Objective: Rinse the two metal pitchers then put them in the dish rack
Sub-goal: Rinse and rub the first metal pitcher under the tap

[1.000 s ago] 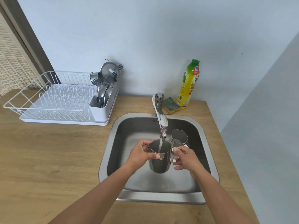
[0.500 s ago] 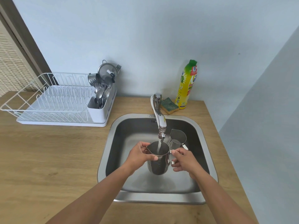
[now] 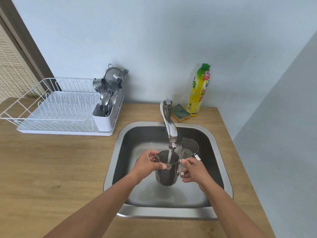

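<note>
A large metal pitcher (image 3: 166,176) is held upright over the steel sink (image 3: 120,152), under the faucet (image 3: 169,125). Water runs from the spout into it. My left hand (image 3: 147,164) grips its left side near the rim, thumb on the lip. My right hand (image 3: 193,169) holds its handle on the right. A second, smaller metal pitcher (image 3: 188,147) stands in the sink just behind my right hand, untouched. The white wire dish rack (image 3: 51,110) sits on the counter to the left.
The rack's cutlery holder (image 3: 107,107) is full of spoons, forks and a strainer. A yellow dish soap bottle (image 3: 199,90) and a green-yellow sponge (image 3: 180,112) stand behind the sink. Wooden counter (image 3: 60,169) surrounds the sink; a wall closes the right side.
The pitcher stays under the running water with both hands on it. Only the view has shifted slightly; the hands hold about the same place.
</note>
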Action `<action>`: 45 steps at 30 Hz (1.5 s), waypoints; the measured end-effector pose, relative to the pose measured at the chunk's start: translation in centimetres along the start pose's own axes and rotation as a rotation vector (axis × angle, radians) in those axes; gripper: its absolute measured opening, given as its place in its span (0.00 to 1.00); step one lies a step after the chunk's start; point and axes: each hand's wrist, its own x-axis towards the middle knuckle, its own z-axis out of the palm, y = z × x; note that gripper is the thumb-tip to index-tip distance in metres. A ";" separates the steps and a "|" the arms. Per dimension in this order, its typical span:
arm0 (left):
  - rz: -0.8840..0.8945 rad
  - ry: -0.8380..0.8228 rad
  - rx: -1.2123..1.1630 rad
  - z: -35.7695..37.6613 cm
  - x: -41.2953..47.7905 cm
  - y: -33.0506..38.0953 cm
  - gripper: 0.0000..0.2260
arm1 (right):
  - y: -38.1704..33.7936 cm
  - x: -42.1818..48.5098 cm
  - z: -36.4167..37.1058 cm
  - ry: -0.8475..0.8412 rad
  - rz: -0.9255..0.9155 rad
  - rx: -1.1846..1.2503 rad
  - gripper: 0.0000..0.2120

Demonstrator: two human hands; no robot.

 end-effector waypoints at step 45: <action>-0.331 -0.026 -0.096 -0.2 1.0 1.8 0.17 | -2.8 2.3 0.7 -0.021 0.249 -0.197 0.19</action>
